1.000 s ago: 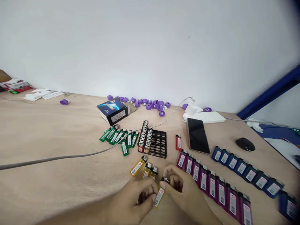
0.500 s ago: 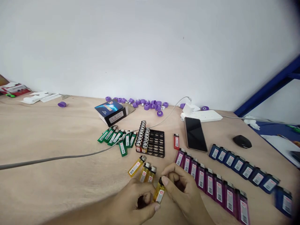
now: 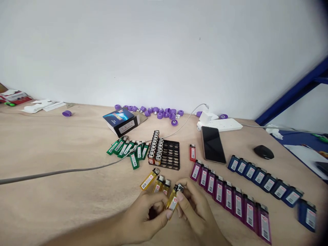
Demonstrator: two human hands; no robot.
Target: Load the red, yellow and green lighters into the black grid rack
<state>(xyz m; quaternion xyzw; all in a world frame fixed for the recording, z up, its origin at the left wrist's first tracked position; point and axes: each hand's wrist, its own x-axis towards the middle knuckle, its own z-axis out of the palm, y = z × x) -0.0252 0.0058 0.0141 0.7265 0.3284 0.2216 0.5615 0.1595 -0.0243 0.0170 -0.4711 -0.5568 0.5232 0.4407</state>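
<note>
Yellow disposable lighter [image 3: 173,201] is sitting between both hands, tilted, metal-hooded end pointing up and away to the R, just nearside of the loose yellow lighters [image 3: 150,178] on the counter [image 3: 77,143]; can't tell if its base is touching down. L hand [image 3: 146,217] is clamping the lower body, thumb vs. curled forefinger. R hand [image 3: 197,212] is gripping the top end, thumb at the shoulder below the hood, fingers curling behind, tips partly hidden. Handling est.: prob. light, so a fingertip pinch is likely giving enough hold. Body is looking like stiff plastic, no give expected; smooth faces are prob. running a bit slick, though the sticker may be adding grip. Not esp. fragile I'd guess, but the hood + wheel/lever area is prob. the touchy part, so best hold = mid/lower body across the broad faces, keeping fingers off the lever. Looks: body is showing translucent amber-yellow, slim + flat-sided; white label w/ red mark + dark print is running lengthwise; black collar + shiny metal hood are capping it. Black grid tray [image 3: 171,165] is lying beyond, near, w/ lighters standing in its L-side cells. Purple lighters [image 3: 228,196] are lining up R of the R hand.
</note>
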